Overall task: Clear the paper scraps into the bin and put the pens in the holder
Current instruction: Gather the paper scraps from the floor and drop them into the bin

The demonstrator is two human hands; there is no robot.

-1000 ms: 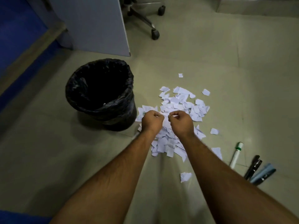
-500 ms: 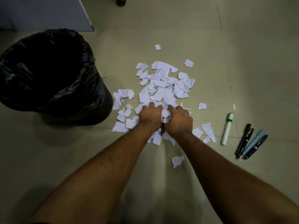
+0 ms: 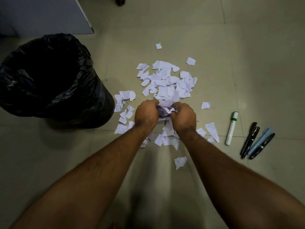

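Observation:
A pile of white paper scraps (image 3: 166, 83) lies scattered on the floor. My left hand (image 3: 146, 114) and my right hand (image 3: 184, 118) are cupped together over the near part of the pile, squeezing a bunch of scraps (image 3: 164, 110) between them. To the left stands a bin (image 3: 49, 80) lined with a black bag, its mouth open. On the right lie a white marker with a green band (image 3: 231, 128), two black pens (image 3: 249, 140) and a light blue pen (image 3: 257, 141) beside another black pen (image 3: 262, 145). No pen holder is in view.
A grey panel (image 3: 44, 14) stands behind the bin at the top left. A chair castor (image 3: 120, 0) shows at the top edge. Stray scraps (image 3: 180, 161) lie near my forearms on the tiled floor.
My hands have closed together and gathered a bunch of scraps from the pile. The view has tilted down and closer to the floor.

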